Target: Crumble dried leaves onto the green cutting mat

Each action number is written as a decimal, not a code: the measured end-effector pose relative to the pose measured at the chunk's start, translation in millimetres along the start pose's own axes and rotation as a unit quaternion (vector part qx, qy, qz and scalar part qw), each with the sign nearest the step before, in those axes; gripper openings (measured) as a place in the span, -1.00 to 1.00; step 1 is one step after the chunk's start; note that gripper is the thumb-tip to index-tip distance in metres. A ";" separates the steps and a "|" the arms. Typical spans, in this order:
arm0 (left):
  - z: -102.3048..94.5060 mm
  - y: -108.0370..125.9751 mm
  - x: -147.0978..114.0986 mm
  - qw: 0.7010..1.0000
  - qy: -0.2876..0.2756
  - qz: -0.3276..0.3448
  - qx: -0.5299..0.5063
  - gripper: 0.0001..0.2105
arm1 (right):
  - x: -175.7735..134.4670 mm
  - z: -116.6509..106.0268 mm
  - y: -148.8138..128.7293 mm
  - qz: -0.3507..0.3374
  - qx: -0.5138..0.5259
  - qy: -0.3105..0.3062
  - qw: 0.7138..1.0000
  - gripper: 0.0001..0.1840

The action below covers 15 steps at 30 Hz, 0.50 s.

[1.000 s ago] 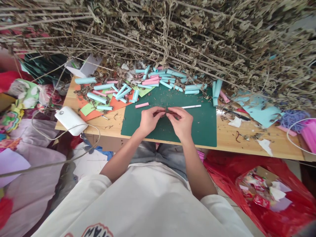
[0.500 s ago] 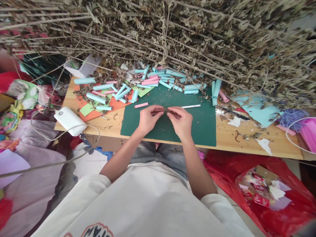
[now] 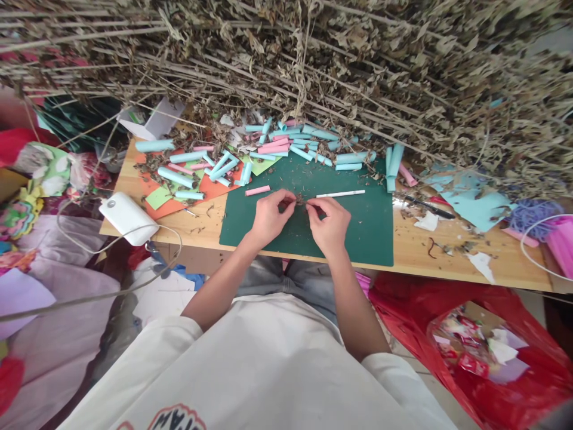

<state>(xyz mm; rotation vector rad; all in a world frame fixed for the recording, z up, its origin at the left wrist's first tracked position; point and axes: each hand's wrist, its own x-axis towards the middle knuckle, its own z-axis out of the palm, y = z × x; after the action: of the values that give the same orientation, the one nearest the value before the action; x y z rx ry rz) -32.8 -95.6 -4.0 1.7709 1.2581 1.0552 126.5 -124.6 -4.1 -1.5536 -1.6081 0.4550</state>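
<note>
Over the green cutting mat (image 3: 358, 233), my left hand (image 3: 272, 216) is closed, thumb and fingertips pinched on small dried leaf bits. Facing it, my right hand (image 3: 330, 224) pinches in the same way, its fingertips also at dried leaf bits. Brown leaf crumbs (image 3: 299, 200) show in the narrow gap between the two hands; their exact shape is too small to tell. Just beyond my right hand lies a thin white stick (image 3: 341, 194). A pink paper tube (image 3: 258, 191) rests on the mat beyond my left hand.
Dried leafy stalks (image 3: 268, 65) spread across the table's back. Several blue paper tubes (image 3: 176, 177) lie along the mat's far side and at left. A white power bank (image 3: 128, 218) with a cable sits at the left edge. A red plastic bag (image 3: 403, 304) of scraps hangs at right.
My hands have drawn slightly apart, and the gap between their fingertips is wider. More of the white stick shows. Brown crumbs now show between the hands.
</note>
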 end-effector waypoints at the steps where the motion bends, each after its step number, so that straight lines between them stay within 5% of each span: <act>1: -1.0 -0.7 0.1 1.000 -0.002 0.002 0.014 -0.90 | 0.2 -1.3 1.0 -0.006 -0.021 -0.013 1.000 -0.80; 5: -2.4 -4.7 0.4 0.997 -0.018 0.038 0.064 -0.80 | 4.0 -2.6 0.9 -0.034 -0.110 -0.092 0.989 -0.77; 10: -0.8 -7.8 1.7 0.992 -0.013 0.081 0.096 -0.77 | 11.1 3.4 -3.9 -0.038 -0.179 -0.098 0.978 -0.76; 15: -4.9 -2.2 3.8 0.994 0.008 0.072 0.077 -0.84 | 10.7 1.2 -3.9 0.002 -0.028 -0.035 0.999 -0.79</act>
<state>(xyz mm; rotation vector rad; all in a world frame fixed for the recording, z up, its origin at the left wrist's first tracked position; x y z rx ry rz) -37.3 -90.9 -3.1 1.9990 1.2669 1.0792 124.3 -114.7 1.4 -1.5991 -1.6843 0.4751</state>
